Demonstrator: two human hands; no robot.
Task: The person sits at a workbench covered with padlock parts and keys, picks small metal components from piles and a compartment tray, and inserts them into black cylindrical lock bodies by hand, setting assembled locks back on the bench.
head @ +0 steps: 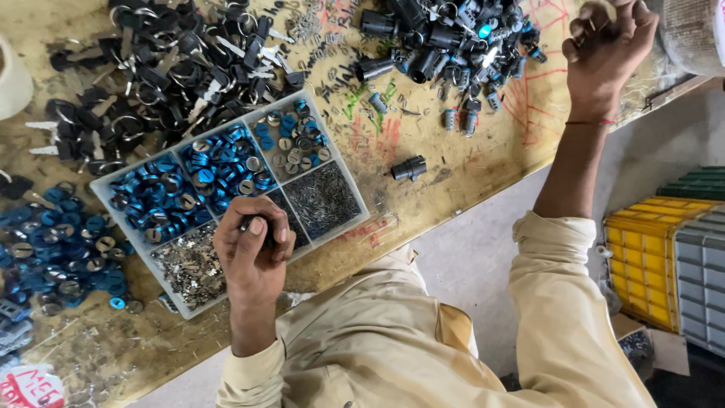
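Item 1. Left hand (253, 245): curled over the near edge of the sorting tray (106, 189), fingers pinched on a small dark cylinder part (248, 223). The part sits between thumb and fingertips, above the tray compartment nearest the person.

Item 2. Right hand (608, 45): raised at the far right of the table (453, 181), fingers clenched. Whether it grips anything cannot be told; it hangs just beside the pile of black lock barrels (445, 38).

Item 3. Sorting tray: pale plastic, divided into compartments. Two hold blue rings (192, 185), one holds mixed blue and silver caps (294, 140), one holds fine metal pins (323, 198), one holds flat silver plates (189, 264).

Item 4. Loose stock on the table: heap of black-headed keys (166, 68) beyond the tray; spread of blue caps (57, 253) to the left of the tray; one single black barrel (409, 168) lying apart, near the tray's right side.

Item 5. Off the table: yellow and grey crates (664, 257) stacked on the floor at right.

Handling note, as a judgement: the held part is small and round, so a firm pinch low over the tray seems wise; a slip then drops it into a compartment, not onto the crowded table. Picking pins or plates calls for fingertip work, one piece at a time, keeping the compartments unmixed.
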